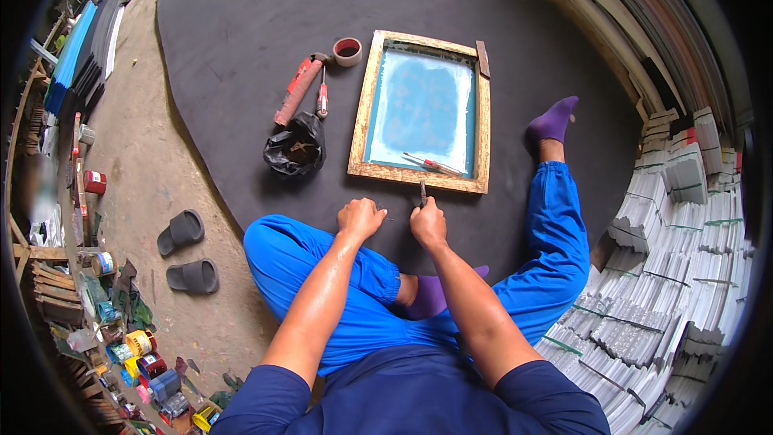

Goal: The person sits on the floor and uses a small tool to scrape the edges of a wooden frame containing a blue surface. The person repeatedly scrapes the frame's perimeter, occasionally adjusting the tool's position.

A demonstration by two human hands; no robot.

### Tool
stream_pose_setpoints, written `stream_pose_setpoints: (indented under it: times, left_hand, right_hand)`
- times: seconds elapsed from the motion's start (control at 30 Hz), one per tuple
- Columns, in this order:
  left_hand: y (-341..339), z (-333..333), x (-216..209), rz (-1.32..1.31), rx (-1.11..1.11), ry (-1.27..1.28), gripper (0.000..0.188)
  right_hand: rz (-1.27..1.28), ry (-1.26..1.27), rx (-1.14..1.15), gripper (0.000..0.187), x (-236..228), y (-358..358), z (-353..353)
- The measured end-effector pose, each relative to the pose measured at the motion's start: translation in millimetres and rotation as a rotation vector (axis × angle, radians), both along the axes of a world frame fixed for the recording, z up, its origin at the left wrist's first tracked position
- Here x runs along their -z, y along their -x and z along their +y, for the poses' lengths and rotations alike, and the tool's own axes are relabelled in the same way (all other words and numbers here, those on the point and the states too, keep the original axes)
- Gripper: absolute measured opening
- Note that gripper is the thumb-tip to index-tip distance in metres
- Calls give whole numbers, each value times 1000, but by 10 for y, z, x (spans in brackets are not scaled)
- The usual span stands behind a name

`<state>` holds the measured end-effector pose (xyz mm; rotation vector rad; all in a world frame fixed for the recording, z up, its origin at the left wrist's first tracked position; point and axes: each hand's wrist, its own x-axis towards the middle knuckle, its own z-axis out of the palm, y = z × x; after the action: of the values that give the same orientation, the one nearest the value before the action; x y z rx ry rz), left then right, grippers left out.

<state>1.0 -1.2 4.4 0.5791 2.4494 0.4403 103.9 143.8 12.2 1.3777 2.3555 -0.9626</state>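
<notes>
In mid-frame, my right hand [428, 222] grips a dark tool [423, 192] by the wooden frame [483, 129], mesh [425, 105] still on; my left hand [361, 219] is curled, contents unclear.

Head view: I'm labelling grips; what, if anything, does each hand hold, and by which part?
The right hand holds a dark tool by its lower end, tip toward the wooden frame. Whether the left hand holds anything cannot be told.
</notes>
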Motion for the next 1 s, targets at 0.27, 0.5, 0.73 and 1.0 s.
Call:
stream_pose_setpoints:
  times: [0.27,0.5,0.73,1.0]
  left_hand:
    - [-7,7,38,12,-23,-35,35]
    - [75,-19,344,-358,-373,-476,40]
    - [117,-114,410,-668,-431,-475,30]
    - [106,-150,497,-448,-398,-452,25]
  right_hand:
    - [105,-66,-79,31,81,-24,28]
    - [218,147,-374,26,99,-157,-68]
    - [141,444,-498,38,96,-192,-179]
    - [104,924,-230,36,230,-246,-95]
